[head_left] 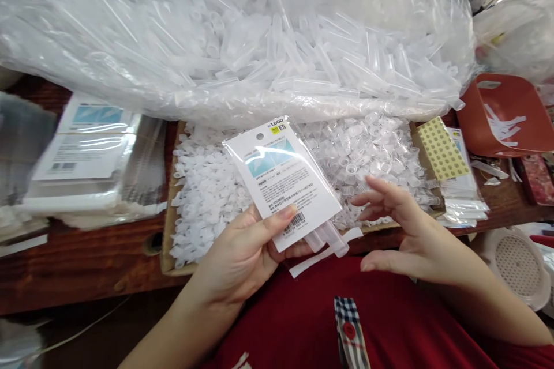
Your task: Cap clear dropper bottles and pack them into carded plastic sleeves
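My left hand [242, 253] grips a clear plastic packet [283, 181] with a white printed card and barcode inside; clear tubes [329, 237] stick out of its lower open end, and a white adhesive strip [320, 253] hangs below it. My right hand [400, 225] hovers just to the right of the packet with its fingers spread and nothing in it. Both hands are above the front edge of a cardboard tray [168, 242] filled with small clear plastic caps [208, 196].
A big clear bag of plastic tubes [242, 40] lies behind the tray. Stacked packets and cards [82, 155] sit left on the wooden table [86, 265]. At right are a yellow dotted pad [439, 150], more packets [463, 202], a red bin [506, 115] and a white strainer [517, 265].
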{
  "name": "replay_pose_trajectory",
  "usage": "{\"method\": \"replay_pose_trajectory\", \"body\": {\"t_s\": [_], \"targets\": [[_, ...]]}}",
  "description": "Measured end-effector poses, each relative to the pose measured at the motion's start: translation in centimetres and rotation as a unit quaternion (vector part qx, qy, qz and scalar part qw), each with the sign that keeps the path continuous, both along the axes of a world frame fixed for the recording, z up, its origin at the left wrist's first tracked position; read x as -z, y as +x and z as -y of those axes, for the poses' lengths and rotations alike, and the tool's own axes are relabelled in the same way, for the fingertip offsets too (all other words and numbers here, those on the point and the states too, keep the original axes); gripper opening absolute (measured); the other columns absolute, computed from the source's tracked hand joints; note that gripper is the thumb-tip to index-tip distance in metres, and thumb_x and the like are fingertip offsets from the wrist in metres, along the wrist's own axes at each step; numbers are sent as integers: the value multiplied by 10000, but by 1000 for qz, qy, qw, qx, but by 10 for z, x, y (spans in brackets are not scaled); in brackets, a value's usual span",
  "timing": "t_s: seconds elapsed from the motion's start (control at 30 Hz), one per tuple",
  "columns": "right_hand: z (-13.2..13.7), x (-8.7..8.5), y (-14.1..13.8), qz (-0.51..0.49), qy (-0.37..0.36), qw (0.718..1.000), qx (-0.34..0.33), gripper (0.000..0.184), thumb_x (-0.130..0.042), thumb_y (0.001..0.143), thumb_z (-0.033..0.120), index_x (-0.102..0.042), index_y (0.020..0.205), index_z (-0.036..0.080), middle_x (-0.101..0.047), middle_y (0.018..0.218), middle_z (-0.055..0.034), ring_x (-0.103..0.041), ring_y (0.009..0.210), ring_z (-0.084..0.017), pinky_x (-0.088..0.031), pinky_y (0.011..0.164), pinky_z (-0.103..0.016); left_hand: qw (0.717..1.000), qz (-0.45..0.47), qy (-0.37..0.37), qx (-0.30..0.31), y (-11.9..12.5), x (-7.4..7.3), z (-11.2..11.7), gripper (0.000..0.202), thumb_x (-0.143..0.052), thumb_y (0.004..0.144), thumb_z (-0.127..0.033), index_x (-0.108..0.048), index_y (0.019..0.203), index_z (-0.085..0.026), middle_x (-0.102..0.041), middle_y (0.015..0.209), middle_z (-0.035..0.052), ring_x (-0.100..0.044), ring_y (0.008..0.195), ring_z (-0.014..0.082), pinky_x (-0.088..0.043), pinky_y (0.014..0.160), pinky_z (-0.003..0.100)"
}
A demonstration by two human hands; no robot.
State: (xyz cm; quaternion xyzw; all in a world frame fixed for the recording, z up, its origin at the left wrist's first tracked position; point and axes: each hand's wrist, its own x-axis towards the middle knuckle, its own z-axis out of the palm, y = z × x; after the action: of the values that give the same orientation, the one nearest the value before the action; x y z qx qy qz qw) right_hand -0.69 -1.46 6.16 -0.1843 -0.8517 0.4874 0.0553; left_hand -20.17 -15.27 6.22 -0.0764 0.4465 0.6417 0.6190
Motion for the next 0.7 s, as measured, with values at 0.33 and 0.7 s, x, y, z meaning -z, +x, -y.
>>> {"method": "replay_pose_trajectory", "body": {"t_s": [0.33, 0.7], "targets": [[-3, 5, -28, -1, 195, 975, -101, 717, -608, 858, 496, -335, 1449, 196, -539, 1292, -164, -586, 1141, -276, -557, 881, -408, 999, -35, 24, -27, 19, 12, -2, 529, -681, 823, -138, -559, 1322, -264, -793, 953, 32, -744, 835, 208, -607, 779, 271], [3, 8, -30, -3, 235, 969, -74, 734, -595, 846, 551, -345, 1437, 195, -573, 1202, -160, -620, 1048, -283, -583, 778, -403, 998, -48, 49, -8, 25, 11, -2, 512, -671, 838, -174, -556, 1325, -283, -763, 1084, 44, -671, 1076, 263, -561, 911, 341]]}}
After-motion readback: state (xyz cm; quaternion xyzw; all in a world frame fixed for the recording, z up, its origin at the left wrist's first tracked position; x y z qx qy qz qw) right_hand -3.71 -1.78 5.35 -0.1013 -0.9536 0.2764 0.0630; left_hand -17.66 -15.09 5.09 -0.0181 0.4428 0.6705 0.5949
